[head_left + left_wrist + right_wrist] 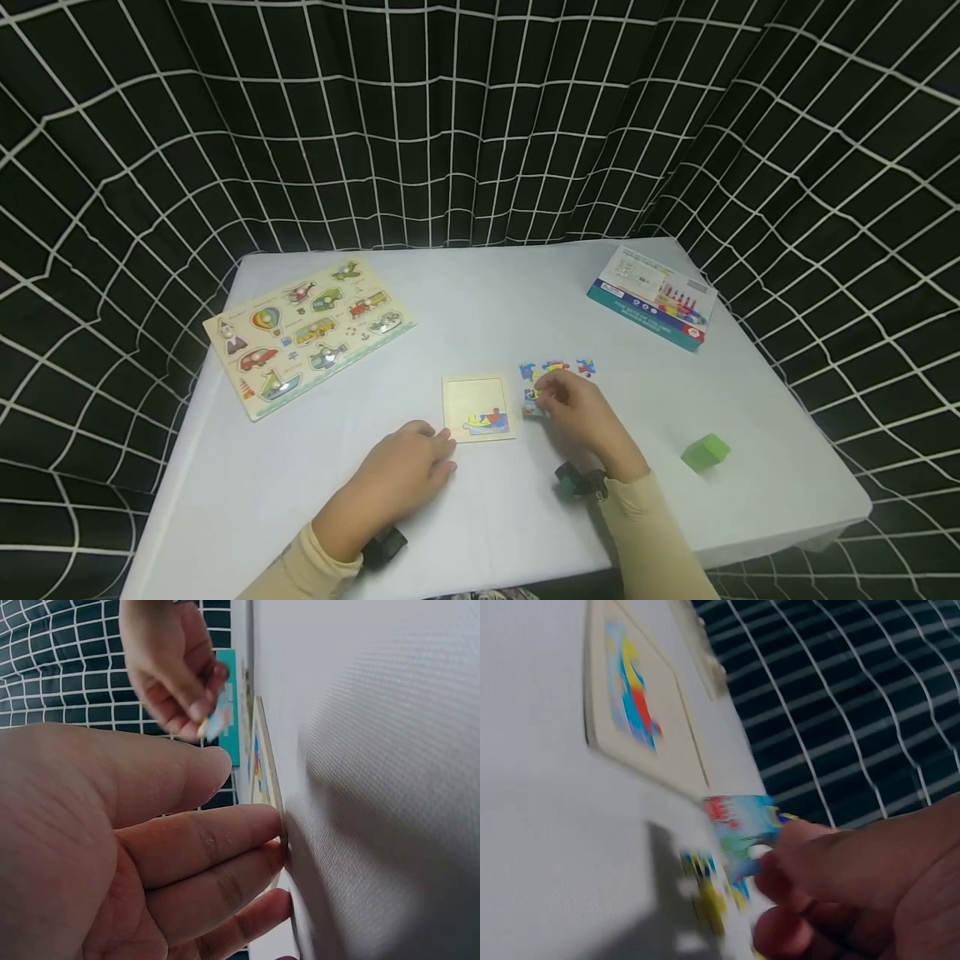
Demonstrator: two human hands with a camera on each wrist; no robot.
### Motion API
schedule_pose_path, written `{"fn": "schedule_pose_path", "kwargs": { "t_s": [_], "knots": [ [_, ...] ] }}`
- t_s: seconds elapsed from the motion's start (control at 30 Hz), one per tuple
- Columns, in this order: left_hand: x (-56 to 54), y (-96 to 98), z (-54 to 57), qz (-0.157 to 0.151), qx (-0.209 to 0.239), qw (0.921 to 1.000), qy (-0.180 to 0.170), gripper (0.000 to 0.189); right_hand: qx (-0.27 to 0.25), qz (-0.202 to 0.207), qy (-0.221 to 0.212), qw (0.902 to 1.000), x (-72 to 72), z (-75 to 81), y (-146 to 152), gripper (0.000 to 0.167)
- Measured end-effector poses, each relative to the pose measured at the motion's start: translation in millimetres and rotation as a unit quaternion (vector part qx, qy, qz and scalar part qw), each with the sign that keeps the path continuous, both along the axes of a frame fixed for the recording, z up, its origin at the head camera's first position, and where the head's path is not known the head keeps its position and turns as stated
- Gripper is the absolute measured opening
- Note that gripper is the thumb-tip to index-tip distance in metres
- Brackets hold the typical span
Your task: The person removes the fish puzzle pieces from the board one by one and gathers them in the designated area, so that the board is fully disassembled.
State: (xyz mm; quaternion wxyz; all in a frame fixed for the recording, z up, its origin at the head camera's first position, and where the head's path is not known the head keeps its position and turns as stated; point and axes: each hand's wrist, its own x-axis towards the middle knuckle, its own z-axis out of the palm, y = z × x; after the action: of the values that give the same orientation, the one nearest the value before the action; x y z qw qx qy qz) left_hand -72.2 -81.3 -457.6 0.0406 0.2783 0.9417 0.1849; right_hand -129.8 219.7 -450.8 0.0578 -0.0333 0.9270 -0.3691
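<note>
A pale wooden puzzle tray lies on the white table, with a few joined, colourful jigsaw pieces along its bottom edge. My left hand rests beside its lower left corner; the extended fingertips touch the tray's edge. To the right of the tray, my right hand pinches a jigsaw piece between thumb and fingers, lifted above the cloth. Several loose jigsaw pieces lie just beyond and under this hand, which partly covers them.
A peg puzzle board with vehicle pictures lies at the back left. At the back right sits a flat teal-and-white box. A green block stands at the right. Black curtain with a white grid surrounds the table.
</note>
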Motion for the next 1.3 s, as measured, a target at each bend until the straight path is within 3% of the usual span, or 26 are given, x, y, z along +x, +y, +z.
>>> {"fn": "schedule_pose_path", "kwargs": {
  "t_s": [0.13,0.27,0.47,0.67,0.77,0.83,0.93,1.03,1.13,1.3],
  "knots": [
    [0.1,0.3,1.6,0.003,0.001,1.0,-0.004,0.039,0.02,-0.007,-0.05,0.9985,2.9,0.7,12.8,0.008],
    [-0.2,0.5,0.3,0.006,0.002,1.0,-0.002,0.039,0.024,-0.006,-0.068,0.9974,6.6,-0.6,11.2,0.003],
    [-0.4,0.7,-1.8,0.004,0.006,1.0,-0.001,0.038,0.066,-0.018,-0.052,0.9963,9.3,-4.0,3.2,0.005],
    [-1.1,0.7,-3.2,0.006,0.004,1.0,-0.002,0.038,0.11,-0.009,-0.008,0.9939,11.2,-5.4,-5.3,0.011],
    [-2.1,0.7,-3.2,0.008,0.001,1.0,-0.002,0.038,0.105,0.015,0.028,0.994,10.4,-2.4,-20.9,0.008],
    [-2.5,0.6,-3.2,0.008,-0.001,1.0,0.0,0.038,0.092,0.054,0.052,0.9929,9.2,-1.0,-35.5,0.012],
    [-2.6,0.1,-2.6,0.012,-0.003,0.9999,0.0,0.038,0.088,0.133,0.071,0.9847,7.3,-1.3,-56.5,0.025],
    [-3.4,0.6,-2.7,0.014,-0.002,0.9999,-0.006,0.039,0.111,0.183,0.077,0.9737,6.0,-3.2,-70.2,0.024],
    [-4.8,2.4,-2.0,0.011,-0.001,0.9999,-0.009,0.037,0.128,0.191,0.068,0.9709,4.3,-2.4,-77.3,0.019],
    [-6.8,5.7,2.0,0.013,0.0,0.9996,-0.024,0.035,0.122,0.185,0.04,0.9743,-0.3,-0.2,-81.7,0.018]
  ]
}}
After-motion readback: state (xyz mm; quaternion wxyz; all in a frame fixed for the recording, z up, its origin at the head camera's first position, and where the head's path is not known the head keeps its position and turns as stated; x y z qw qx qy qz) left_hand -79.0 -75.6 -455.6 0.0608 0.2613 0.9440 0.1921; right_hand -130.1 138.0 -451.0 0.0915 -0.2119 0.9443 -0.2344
